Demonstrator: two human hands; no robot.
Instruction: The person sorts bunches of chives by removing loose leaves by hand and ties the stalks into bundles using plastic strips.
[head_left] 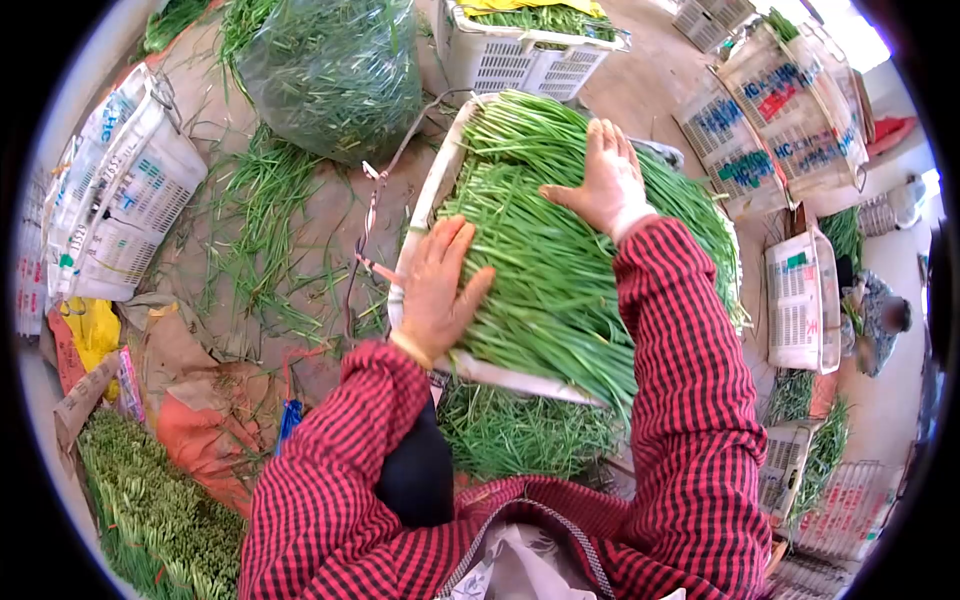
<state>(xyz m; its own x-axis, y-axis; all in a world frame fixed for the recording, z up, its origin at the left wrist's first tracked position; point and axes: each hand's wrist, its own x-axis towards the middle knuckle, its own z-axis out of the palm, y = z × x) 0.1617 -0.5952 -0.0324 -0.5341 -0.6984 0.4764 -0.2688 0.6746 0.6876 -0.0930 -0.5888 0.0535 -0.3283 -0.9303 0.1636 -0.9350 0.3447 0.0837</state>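
Note:
Long green garlic chives (545, 260) fill a white plastic crate (520, 378) in front of me, heaped above its rim. My left hand (438, 288) rests at the crate's left side, fingers stretched out and thumb apart, touching the edge of the heap. Farther up, my right hand (604, 182) lies on top of the chives with its fingers extended and thumb spread to the left. Neither hand grips anything. A pale cuff shows at each wrist, below the red-and-black checked sleeves.
A large clear bag of greens (335, 80) stands beyond the crate. White crates (140, 205) stand left, and more crates (765, 115) are stacked right. Loose stalks (260, 230) litter the floor. Bundled greens (165, 500) lie lower left. Another person (880, 322) is at far right.

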